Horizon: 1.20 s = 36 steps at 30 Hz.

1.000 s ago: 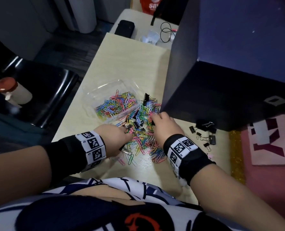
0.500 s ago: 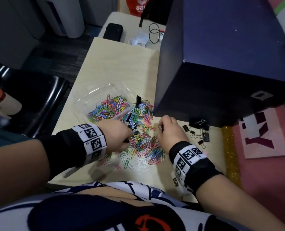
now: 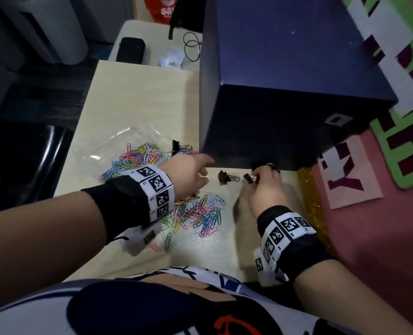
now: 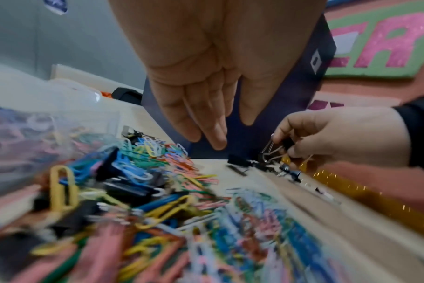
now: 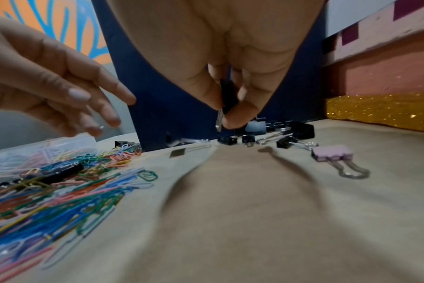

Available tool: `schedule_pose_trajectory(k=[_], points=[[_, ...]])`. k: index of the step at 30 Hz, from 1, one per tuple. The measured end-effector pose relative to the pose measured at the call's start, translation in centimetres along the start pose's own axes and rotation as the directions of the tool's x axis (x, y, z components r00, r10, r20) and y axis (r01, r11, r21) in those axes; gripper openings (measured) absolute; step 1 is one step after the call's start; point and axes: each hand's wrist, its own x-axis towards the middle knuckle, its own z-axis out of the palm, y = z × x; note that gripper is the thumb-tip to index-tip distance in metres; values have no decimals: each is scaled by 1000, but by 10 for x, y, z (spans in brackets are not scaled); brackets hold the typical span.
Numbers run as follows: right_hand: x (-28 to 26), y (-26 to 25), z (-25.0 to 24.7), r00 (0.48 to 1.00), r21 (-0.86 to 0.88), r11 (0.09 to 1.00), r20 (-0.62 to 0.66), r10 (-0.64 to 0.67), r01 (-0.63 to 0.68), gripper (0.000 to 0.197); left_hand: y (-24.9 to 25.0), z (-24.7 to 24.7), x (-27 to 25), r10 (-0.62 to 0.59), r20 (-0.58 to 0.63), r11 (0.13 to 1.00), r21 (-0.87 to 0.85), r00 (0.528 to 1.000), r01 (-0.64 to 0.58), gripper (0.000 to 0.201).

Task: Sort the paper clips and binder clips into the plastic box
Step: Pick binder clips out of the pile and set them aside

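Note:
A clear plastic box (image 3: 109, 151) at the table's left holds coloured paper clips (image 3: 138, 158). More coloured paper clips (image 3: 200, 213) lie in a loose pile in front of it, with black binder clips (image 4: 133, 183) mixed in. My left hand (image 3: 206, 171) hovers over the pile with straight fingers and holds nothing. My right hand (image 5: 226, 116) is to the right, close to the dark blue box, and pinches a black binder clip (image 5: 228, 92) by its body. Below it lie several black binder clips (image 5: 286, 141). One more black binder clip (image 3: 227, 177) lies between the hands.
A large dark blue box (image 3: 297, 93) stands on the table's right half, right behind the binder clips. A pink binder clip (image 5: 332, 153) lies nearest the right edge, beside a gold glitter strip (image 3: 309, 189). A black chair (image 3: 26, 160) is left of the table.
My right hand has left the paper clip pile and moved right to the binder clips by the blue box. My left hand has lifted off the pile and opened.

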Motion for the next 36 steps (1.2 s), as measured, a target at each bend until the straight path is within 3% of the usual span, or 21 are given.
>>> schedule_pose_trajectory(k=[4, 6, 10, 12, 17, 23, 29, 36], points=[[-5, 2, 4, 999, -248, 969, -31, -12, 4, 44, -20, -3, -3, -22, 38, 937, 349, 999, 7, 26], [-6, -5, 9, 997, -247, 967, -28, -75, 66, 43, -29, -6, -10, -82, 110, 891, 453, 991, 23, 24], [-4, -22, 22, 940, -250, 918, 227, -255, 309, 44, -41, -1, -25, -104, 193, 844, 537, 976, -16, 35], [-4, -30, 28, 914, -283, 892, 309, -265, 354, 47, -44, 3, -30, -109, 209, 850, 527, 972, -18, 39], [-7, -49, 41, 889, -246, 876, 315, -332, 414, 38, -51, 8, -40, -89, 167, 853, 522, 982, -11, 33], [-9, -77, 58, 754, -146, 786, 432, -495, 600, 26, -59, 4, -53, -124, 92, 923, 375, 988, 81, 20], [-18, -88, 73, 654, -173, 696, 553, -516, 696, 36, -71, -4, -62, -164, -13, 956, 247, 986, 162, 22], [-22, -98, 74, 705, -190, 754, 547, -451, 629, 37, -75, -11, -65, -150, -121, 977, 137, 981, 166, 19]])
